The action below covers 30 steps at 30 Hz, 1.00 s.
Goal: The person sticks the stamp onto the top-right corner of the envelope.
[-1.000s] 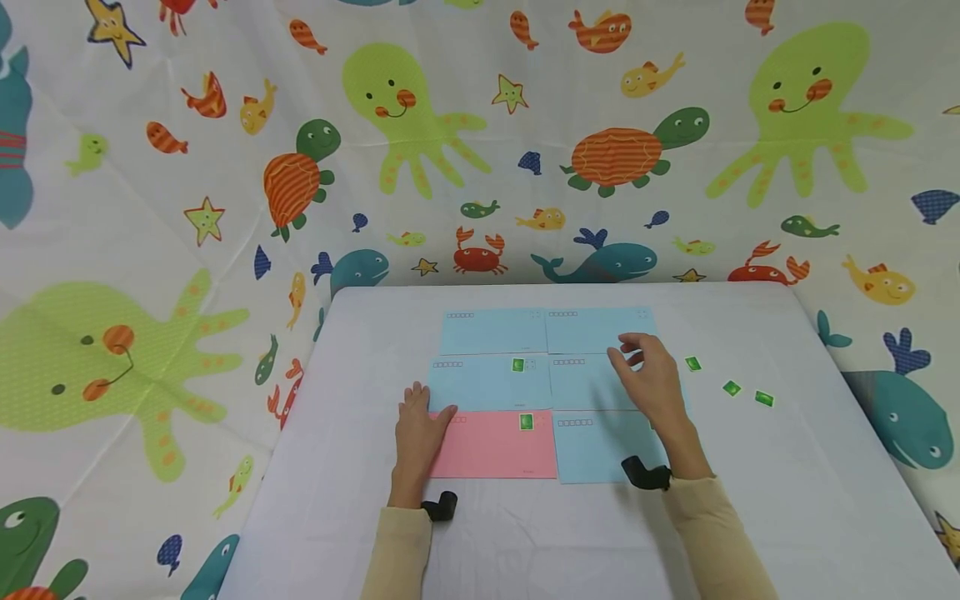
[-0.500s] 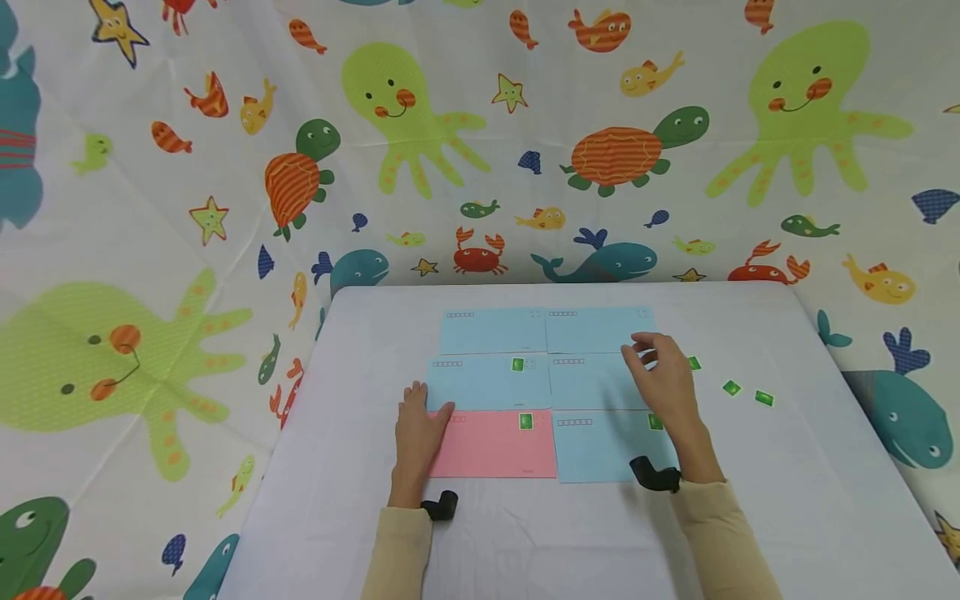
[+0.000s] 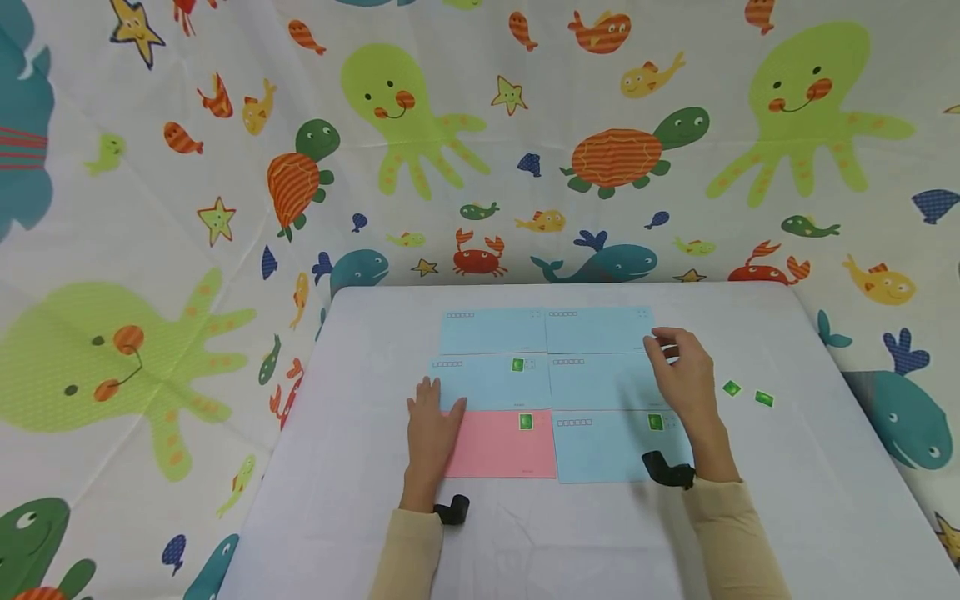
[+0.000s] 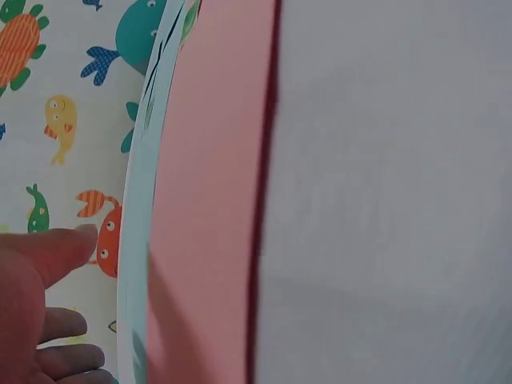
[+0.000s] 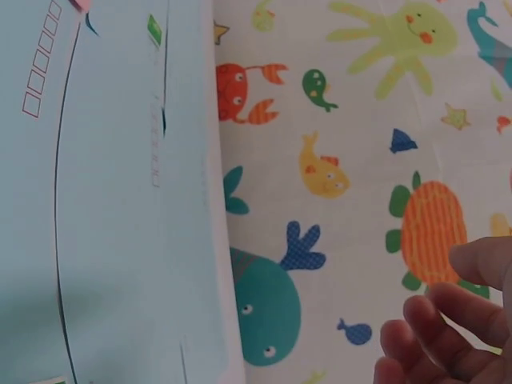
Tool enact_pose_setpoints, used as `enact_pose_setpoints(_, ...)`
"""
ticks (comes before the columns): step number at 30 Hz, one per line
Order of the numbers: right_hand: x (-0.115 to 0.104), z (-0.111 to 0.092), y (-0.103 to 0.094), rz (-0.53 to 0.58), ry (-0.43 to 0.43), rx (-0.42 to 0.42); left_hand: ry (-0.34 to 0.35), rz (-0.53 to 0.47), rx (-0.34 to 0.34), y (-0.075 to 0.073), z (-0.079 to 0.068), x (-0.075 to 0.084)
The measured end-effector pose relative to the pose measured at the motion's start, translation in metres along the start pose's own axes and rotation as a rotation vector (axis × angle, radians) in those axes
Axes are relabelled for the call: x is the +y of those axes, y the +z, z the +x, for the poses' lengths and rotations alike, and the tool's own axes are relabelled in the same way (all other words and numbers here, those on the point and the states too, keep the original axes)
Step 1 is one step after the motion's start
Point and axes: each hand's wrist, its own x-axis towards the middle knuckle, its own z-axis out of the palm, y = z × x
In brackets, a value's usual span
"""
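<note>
My left hand [image 3: 433, 433] lies with fingers spread over the left edge of the pink envelope [image 3: 498, 450], its fingertips reaching the blue envelope [image 3: 480, 385] above. In the left wrist view, the thumb [image 4: 68, 248] stands apart from the fingers. My right hand [image 3: 686, 379] is over the right end of another blue envelope [image 3: 592, 383], thumb and fingers loosely bent. The right wrist view shows a gap between thumb and fingers [image 5: 428, 320], with nothing in it. A green stamp [image 3: 656, 422] sits on the lower right blue envelope [image 3: 600, 458].
Two loose green stamps [image 3: 732, 387] lie on the white table [image 3: 810, 467] right of my right hand. Green stamps also sit on the pink envelope and the middle left blue one. Two blue envelopes [image 3: 491, 332] form the back row. A sea-animal curtain [image 3: 450, 225] hangs behind.
My right hand has moved right, uncovering the stamp on the lower right envelope and covering the nearest loose stamp. My left hand has shifted slightly right over the pink envelope.
</note>
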Motion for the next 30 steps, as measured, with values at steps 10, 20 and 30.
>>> enact_pose_setpoints(10, 0.002, -0.002, -0.008, -0.004, 0.064, -0.012, 0.114, 0.013, -0.085, 0.022, -0.018, 0.045)
enact_pose_setpoints(20, 0.007, 0.000, -0.012, -0.021, 0.111, -0.013, 0.177, 0.053, -0.198, 0.039, -0.022, 0.073)
enact_pose_setpoints(30, 0.012, 0.000, -0.013, -0.025, 0.133, -0.017, 0.222, 0.133, -0.259, 0.062, -0.022, 0.092)
